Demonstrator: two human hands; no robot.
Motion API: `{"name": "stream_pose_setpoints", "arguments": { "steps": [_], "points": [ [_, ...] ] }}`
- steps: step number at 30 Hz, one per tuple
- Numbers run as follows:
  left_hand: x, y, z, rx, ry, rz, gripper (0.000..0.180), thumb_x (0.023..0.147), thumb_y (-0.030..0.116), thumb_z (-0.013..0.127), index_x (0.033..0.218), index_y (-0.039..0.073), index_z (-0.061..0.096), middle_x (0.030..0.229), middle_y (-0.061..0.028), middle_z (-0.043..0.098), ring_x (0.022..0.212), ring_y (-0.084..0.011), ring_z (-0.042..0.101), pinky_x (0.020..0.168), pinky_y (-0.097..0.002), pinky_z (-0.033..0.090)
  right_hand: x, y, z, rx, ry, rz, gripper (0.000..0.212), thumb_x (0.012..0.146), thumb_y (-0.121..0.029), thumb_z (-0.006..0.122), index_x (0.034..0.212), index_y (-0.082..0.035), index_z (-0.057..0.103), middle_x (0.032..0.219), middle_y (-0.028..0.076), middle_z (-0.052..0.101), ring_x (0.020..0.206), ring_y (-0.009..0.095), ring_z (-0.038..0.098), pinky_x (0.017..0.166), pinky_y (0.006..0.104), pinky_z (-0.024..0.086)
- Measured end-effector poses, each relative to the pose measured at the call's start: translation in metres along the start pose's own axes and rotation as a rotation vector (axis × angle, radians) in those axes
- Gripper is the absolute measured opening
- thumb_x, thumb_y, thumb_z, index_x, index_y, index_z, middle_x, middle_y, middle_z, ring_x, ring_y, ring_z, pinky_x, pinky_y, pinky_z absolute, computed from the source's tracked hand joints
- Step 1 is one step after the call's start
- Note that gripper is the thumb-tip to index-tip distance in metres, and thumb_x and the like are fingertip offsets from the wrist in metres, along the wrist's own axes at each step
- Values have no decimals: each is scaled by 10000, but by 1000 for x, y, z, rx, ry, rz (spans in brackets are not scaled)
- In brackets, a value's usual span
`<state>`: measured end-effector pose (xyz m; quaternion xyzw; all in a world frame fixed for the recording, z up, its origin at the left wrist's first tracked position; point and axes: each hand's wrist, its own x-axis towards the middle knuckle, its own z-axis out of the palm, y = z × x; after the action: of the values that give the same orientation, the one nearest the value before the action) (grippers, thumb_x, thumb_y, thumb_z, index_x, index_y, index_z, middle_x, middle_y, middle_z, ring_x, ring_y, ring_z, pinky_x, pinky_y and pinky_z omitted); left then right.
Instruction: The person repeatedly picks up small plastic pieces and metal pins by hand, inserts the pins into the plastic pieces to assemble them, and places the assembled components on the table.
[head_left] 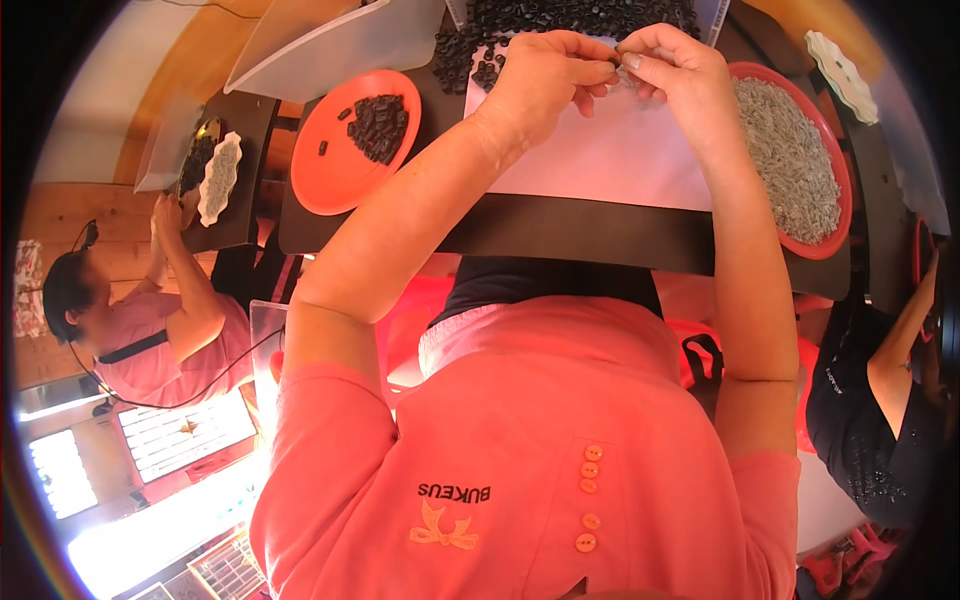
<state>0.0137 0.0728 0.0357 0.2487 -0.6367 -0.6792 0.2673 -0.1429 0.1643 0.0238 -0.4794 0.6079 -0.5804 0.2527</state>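
My left hand (560, 75) and my right hand (682, 78) meet fingertip to fingertip over a white sheet (610, 160) on the dark table. Both are closed in a pinch; what lies between the fingers is too small and covered to name. Some small clear-grey pieces (628, 82) show just below the fingertips. Past the hands spreads a heap of small black parts (580, 14). To the left, an orange-red plate (318, 178) carries a small pile of black cylindrical pieces (378, 128). A red tray (846, 190) right of my right forearm is heaped with small greyish-clear pieces (785, 160).
A translucent plastic bin (300, 45) stands at the far left. The dark table's near edge (580, 232) runs before my body. At left, a co-worker (170, 320) sits at another table with a white scalloped dish (220, 180); another person (880, 400) sits at right, near another scalloped dish (842, 78).
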Motion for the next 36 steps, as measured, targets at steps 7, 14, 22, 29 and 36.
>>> {"name": "stream_pose_setpoints", "arguments": {
  "steps": [7,14,22,29,36],
  "points": [
    [-12,1,-14,-194,4,-80,152,905,-5,613,1021,-100,638,901,-159,673,755,-202,644,604,-301,512,-8,-11,18,45,-70,-60,113,887,-96,642,967,-34,692,863,16,687,761,80,600,670,228,463],
    [-6,-15,-21,-466,3,-193,165,940,37,574,1048,-78,620,918,-150,667,816,-232,640,688,-338,507,-16,-6,42,-307,36,-514,191,811,35,651,985,-39,677,844,42,661,737,143,635,688,275,515],
    [-3,11,-41,-415,-23,-85,117,894,79,631,884,-27,680,799,-116,655,702,-213,605,643,-329,487,6,-36,49,-214,24,-454,190,854,-17,663,1043,-24,678,934,24,687,825,83,627,746,239,501],
    [-9,3,-64,-540,185,-81,152,945,119,576,915,-15,643,806,-93,634,723,-197,581,646,-324,465,54,5,40,-299,-91,-196,162,839,-1,645,999,-23,669,872,44,684,785,101,636,716,246,501],
    [-16,1,-72,-697,53,33,168,948,140,565,889,-1,632,802,-89,630,739,-206,588,654,-331,469,54,18,67,-1053,-140,-362,179,852,-161,606,1005,-147,699,993,43,675,900,277,659,763,393,507]
  ]
}}
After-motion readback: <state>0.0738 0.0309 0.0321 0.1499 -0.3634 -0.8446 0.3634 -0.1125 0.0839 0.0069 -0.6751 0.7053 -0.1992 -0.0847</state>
